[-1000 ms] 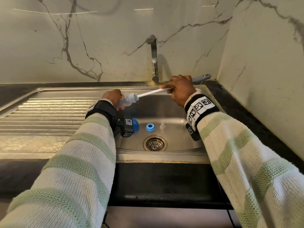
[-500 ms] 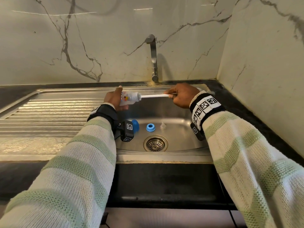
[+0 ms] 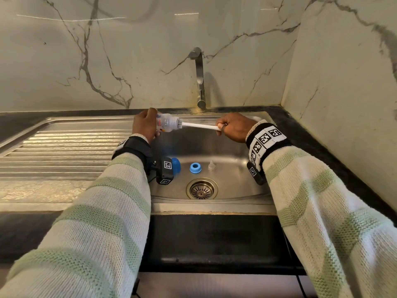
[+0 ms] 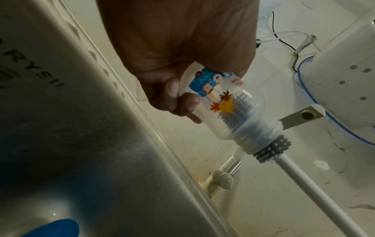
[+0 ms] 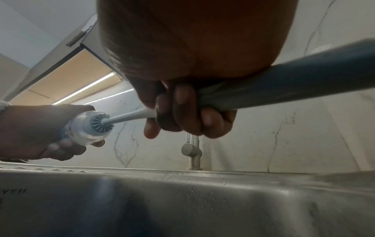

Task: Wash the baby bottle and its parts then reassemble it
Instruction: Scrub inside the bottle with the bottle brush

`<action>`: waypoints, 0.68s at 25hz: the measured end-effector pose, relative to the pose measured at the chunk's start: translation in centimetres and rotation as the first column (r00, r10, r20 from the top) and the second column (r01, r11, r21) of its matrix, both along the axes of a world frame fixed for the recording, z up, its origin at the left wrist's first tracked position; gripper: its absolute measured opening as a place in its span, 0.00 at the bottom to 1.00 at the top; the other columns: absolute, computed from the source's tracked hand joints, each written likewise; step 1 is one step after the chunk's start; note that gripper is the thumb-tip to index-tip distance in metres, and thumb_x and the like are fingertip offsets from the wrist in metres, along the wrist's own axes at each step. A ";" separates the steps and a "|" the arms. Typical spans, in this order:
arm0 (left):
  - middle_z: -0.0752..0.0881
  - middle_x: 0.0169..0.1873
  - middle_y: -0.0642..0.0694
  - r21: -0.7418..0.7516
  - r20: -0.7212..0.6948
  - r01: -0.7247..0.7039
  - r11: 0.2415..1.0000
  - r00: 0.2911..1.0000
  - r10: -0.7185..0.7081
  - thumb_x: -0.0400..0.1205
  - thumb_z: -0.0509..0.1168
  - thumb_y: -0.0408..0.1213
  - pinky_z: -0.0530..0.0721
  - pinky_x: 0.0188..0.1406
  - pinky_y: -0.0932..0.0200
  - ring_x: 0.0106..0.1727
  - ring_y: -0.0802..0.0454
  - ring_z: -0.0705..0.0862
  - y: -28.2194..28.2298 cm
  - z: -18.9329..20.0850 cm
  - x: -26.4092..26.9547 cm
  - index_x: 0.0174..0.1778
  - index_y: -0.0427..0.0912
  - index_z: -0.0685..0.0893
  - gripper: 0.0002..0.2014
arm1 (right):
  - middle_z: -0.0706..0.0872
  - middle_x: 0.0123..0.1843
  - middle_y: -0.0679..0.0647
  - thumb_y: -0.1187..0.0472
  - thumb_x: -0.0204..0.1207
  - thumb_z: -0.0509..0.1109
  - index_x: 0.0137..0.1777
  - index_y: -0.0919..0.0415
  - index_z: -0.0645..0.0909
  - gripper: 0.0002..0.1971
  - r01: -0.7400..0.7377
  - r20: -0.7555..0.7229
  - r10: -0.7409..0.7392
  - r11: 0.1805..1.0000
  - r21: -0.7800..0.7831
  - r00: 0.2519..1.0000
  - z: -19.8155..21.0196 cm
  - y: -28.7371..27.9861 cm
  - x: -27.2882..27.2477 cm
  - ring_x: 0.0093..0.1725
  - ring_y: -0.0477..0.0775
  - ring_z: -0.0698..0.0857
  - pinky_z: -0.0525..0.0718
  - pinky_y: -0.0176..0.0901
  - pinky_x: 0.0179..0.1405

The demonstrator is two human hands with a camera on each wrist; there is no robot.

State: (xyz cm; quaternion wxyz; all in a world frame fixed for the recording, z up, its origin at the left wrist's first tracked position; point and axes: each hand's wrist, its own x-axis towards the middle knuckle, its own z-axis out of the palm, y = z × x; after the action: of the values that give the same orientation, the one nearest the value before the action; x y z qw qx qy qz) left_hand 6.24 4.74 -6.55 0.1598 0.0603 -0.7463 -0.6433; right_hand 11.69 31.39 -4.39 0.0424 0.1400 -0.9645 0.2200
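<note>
My left hand (image 3: 146,127) grips a clear baby bottle (image 3: 168,124) with coloured prints, held sideways over the back of the sink, mouth pointing right. A bottle brush (image 3: 199,125) with a white shaft and grey bristles is pushed into the mouth, most of the bristles (image 4: 239,110) inside. My right hand (image 3: 233,129) grips the brush by its grey handle (image 5: 284,89). On the sink floor lie a blue cap (image 3: 176,165), partly hidden by my left wrist camera, a blue screw ring (image 3: 195,168) and a clear teat (image 3: 211,165).
The steel sink (image 3: 236,179) has a drain (image 3: 202,189) at front centre and a ribbed draining board (image 3: 64,151) to the left. A tap (image 3: 199,80) stands behind the basin, shut off. Marble walls close the back and right.
Both hands rose and shifted slightly toward the back of the sink. The brush has gone deeper into the bottle and now lies nearly level.
</note>
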 end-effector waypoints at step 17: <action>0.83 0.34 0.36 -0.126 0.004 0.019 0.992 1.000 -0.018 0.82 0.55 0.47 0.73 0.21 0.60 0.25 0.45 0.77 -1.0 -0.4 -0.9 0.48 0.39 0.83 0.17 | 0.86 0.42 0.64 0.58 0.84 0.58 0.41 0.67 0.83 0.17 0.062 -0.017 -0.061 0.996 0.059 0.998 0.4 0.5 0.4 0.42 0.62 0.82 0.78 0.51 0.45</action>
State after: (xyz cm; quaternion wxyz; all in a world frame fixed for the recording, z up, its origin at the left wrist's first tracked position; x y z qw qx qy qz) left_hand 5.32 3.69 -6.96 0.1561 0.0441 -0.7863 -0.5962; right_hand 12.05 31.85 -4.03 0.0522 0.1131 -0.9741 0.1886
